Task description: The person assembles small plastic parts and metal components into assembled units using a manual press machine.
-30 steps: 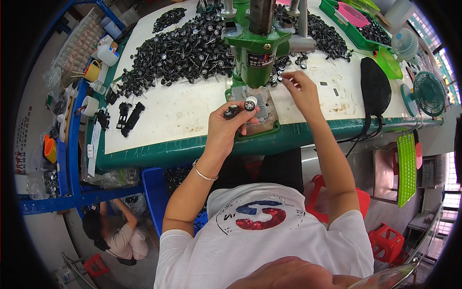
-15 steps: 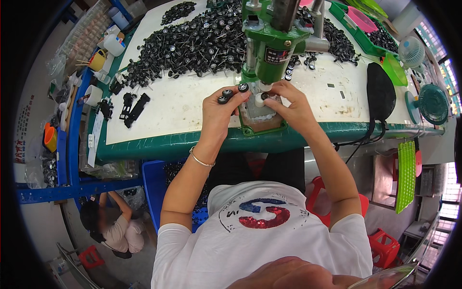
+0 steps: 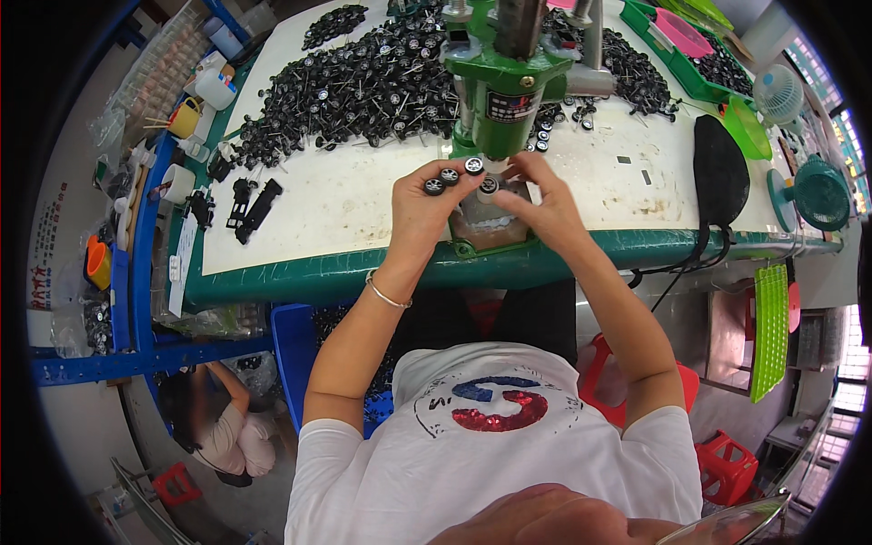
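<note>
My left hand (image 3: 421, 202) is closed around several small black toy wheels, just left of the green press. Two wheels (image 3: 441, 182) show side by side, and another wheel (image 3: 474, 165) is pinched at the fingertips, its silver spoked face visible. Under the press head (image 3: 505, 109), a single wheel (image 3: 489, 184) sits face up at the small white post. To the right of it is my right hand (image 3: 548, 207), thumb and fingers apart around the post, holding nothing that I can see. Whether its thumb touches the wheel I cannot tell.
A wide heap of black wheels with metal axles (image 3: 363, 86) covers the table's back. Black plastic chassis parts (image 3: 258, 211) lie at left. A black cloth bag (image 3: 720, 173) and a green fan (image 3: 819, 193) are at right. Another person (image 3: 222, 427) crouches at lower left.
My left hand has come closer to the press with its wheels. My right fingers have spread from their pinch, and the wheel at the post now shows its silver face.
</note>
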A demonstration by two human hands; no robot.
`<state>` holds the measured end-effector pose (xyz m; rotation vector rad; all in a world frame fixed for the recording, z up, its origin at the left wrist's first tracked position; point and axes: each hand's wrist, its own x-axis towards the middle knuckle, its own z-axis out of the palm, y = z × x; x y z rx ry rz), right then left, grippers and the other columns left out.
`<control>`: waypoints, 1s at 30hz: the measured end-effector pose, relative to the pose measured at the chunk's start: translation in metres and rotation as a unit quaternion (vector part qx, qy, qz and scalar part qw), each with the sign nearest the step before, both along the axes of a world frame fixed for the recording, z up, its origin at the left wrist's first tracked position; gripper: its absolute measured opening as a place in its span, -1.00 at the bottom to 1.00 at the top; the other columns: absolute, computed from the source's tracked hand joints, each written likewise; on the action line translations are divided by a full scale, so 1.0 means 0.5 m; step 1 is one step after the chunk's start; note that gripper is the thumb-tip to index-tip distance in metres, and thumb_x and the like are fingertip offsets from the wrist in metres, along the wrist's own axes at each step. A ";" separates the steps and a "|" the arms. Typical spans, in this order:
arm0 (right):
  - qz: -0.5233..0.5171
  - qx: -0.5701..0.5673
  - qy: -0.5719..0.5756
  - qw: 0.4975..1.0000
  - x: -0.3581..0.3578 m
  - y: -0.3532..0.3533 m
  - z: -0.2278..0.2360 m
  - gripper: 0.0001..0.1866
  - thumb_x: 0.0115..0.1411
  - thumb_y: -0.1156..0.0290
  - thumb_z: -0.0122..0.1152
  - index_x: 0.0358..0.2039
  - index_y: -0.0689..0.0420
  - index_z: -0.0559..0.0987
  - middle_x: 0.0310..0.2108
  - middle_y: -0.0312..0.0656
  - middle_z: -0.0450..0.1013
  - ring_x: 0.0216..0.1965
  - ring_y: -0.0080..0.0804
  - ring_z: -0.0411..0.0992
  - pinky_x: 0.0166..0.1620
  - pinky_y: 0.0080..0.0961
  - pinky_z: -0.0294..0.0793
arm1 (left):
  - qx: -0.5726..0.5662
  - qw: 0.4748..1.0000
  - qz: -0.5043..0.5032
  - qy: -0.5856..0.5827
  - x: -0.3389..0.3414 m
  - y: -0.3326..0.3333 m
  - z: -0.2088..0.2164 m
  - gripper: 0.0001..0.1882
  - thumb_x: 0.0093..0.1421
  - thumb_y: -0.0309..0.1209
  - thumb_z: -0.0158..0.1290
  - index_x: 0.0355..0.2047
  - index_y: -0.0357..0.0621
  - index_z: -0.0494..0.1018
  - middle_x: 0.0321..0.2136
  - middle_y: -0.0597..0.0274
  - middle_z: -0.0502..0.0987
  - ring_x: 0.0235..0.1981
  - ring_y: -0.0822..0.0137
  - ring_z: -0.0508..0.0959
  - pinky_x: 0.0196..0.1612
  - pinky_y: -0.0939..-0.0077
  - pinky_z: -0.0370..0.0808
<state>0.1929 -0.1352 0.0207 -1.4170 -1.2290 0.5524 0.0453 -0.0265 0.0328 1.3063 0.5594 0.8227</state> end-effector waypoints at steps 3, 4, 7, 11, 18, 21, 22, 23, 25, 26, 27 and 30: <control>-0.048 0.047 0.071 0.995 0.046 0.001 -0.001 -0.44 0.07 0.43 0.26 0.13 0.11 0.40 -0.10 -0.27 0.43 -0.14 -0.53 0.40 0.00 -0.53 0.36 | 0.082 0.996 -0.009 0.025 0.006 -0.004 -0.001 -0.85 0.04 -0.55 0.24 -0.34 -0.27 0.57 -0.51 0.42 0.54 -0.49 0.67 0.44 -0.41 0.79 0.39; -0.058 0.046 0.113 0.991 0.065 0.001 0.003 -0.48 0.12 0.45 0.23 0.12 0.14 0.40 -0.10 -0.27 0.43 -0.17 -0.56 0.40 -0.03 -0.56 0.38 | 0.083 0.996 -0.008 0.026 0.007 -0.003 -0.001 -0.85 0.04 -0.55 0.24 -0.34 -0.27 0.57 -0.51 0.42 0.54 -0.49 0.67 0.44 -0.41 0.79 0.39; -0.098 0.082 0.150 0.980 0.101 0.004 0.066 -0.58 0.19 0.46 0.17 0.07 0.21 0.42 -0.14 -0.25 0.46 -0.22 -0.58 0.42 -0.06 -0.56 0.41 | 0.094 0.995 -0.007 0.028 0.011 -0.003 0.004 -0.86 0.04 -0.55 0.24 -0.35 -0.27 0.56 -0.52 0.42 0.54 -0.49 0.67 0.44 -0.41 0.78 0.39; -0.111 0.155 0.162 0.968 0.150 0.033 0.151 -0.71 0.27 0.37 0.02 -0.05 0.23 0.49 -0.22 -0.25 0.49 -0.20 -0.55 0.42 -0.08 -0.59 0.38 | 0.096 0.995 -0.017 0.013 0.022 -0.006 0.010 -0.86 0.04 -0.56 0.23 -0.36 -0.27 0.55 -0.53 0.41 0.54 -0.50 0.65 0.47 -0.39 0.77 0.41; 0.074 0.139 0.402 0.902 0.165 0.127 0.415 -0.76 0.28 0.27 -0.01 -0.30 0.18 0.51 -0.56 -0.33 0.37 -0.58 -0.60 0.30 -0.51 -0.65 0.26 | 0.072 0.997 -0.032 -0.005 0.026 0.000 0.000 -0.84 0.04 -0.56 0.23 -0.33 -0.27 0.54 -0.53 0.41 0.54 -0.48 0.63 0.50 -0.37 0.74 0.44; 0.288 0.039 0.577 0.764 0.196 0.156 0.455 -0.75 0.29 0.19 0.06 -0.32 0.13 0.49 -0.67 -0.47 0.28 -0.77 -0.74 0.16 -0.77 -0.74 0.05 | 0.079 0.996 -0.037 -0.018 0.030 -0.002 0.002 -0.85 0.05 -0.56 0.22 -0.33 -0.26 0.54 -0.53 0.40 0.55 -0.48 0.63 0.50 -0.37 0.74 0.44; 0.291 0.036 0.579 0.761 0.176 0.161 0.446 -0.75 0.29 0.19 0.06 -0.32 0.13 0.49 -0.67 -0.47 0.28 -0.77 -0.74 0.16 -0.77 -0.74 0.05 | 0.078 0.996 -0.033 -0.015 0.027 -0.002 0.002 -0.85 0.05 -0.56 0.22 -0.33 -0.26 0.54 -0.53 0.40 0.55 -0.48 0.63 0.50 -0.37 0.74 0.44; 0.129 0.120 0.424 0.888 0.137 0.160 0.438 -0.74 0.27 0.18 0.09 -0.36 0.13 0.50 -0.69 -0.48 0.27 -0.78 -0.74 0.15 -0.77 -0.74 0.02 | 0.069 0.997 -0.035 -0.015 0.026 -0.002 0.005 -0.86 0.06 -0.56 0.22 -0.33 -0.26 0.54 -0.53 0.40 0.54 -0.48 0.63 0.50 -0.37 0.74 0.44; -0.045 0.195 0.236 0.951 0.104 0.162 0.434 -0.73 0.25 0.17 0.12 -0.39 0.12 0.50 -0.70 -0.50 0.26 -0.79 -0.75 0.14 -0.78 -0.75 -0.01 | 0.059 0.997 -0.039 -0.016 0.024 -0.004 0.010 -0.87 0.06 -0.56 0.21 -0.34 -0.26 0.54 -0.53 0.40 0.54 -0.48 0.63 0.50 -0.37 0.74 0.44; -0.081 0.208 0.216 0.950 0.100 0.162 0.435 -0.73 0.24 0.16 0.14 -0.41 0.11 0.50 -0.71 -0.51 0.24 -0.80 -0.77 0.11 -0.77 -0.77 -0.06 | 0.066 0.997 -0.039 -0.008 0.023 -0.003 0.013 -0.87 0.07 -0.56 0.21 -0.34 -0.25 0.54 -0.53 0.40 0.55 -0.48 0.63 0.50 -0.37 0.74 0.44; -0.117 0.221 0.196 0.948 0.095 0.161 0.437 -0.73 0.23 0.15 0.15 -0.43 0.10 0.50 -0.72 -0.52 0.23 -0.80 -0.78 0.08 -0.77 -0.78 -0.10 | 0.073 0.997 -0.040 0.000 0.023 -0.003 0.014 -0.88 0.07 -0.56 0.21 -0.35 -0.25 0.54 -0.52 0.40 0.55 -0.48 0.63 0.50 -0.37 0.73 0.44; -0.143 0.231 0.186 0.944 0.063 0.144 0.444 -0.74 0.22 0.17 0.17 -0.44 0.09 0.48 -0.72 -0.54 0.19 -0.81 -0.82 0.01 -0.76 -0.80 -0.17 | 0.089 0.995 -0.032 0.002 0.021 0.000 0.005 -0.88 0.07 -0.56 0.21 -0.35 -0.25 0.54 -0.52 0.39 0.55 -0.48 0.63 0.50 -0.36 0.73 0.45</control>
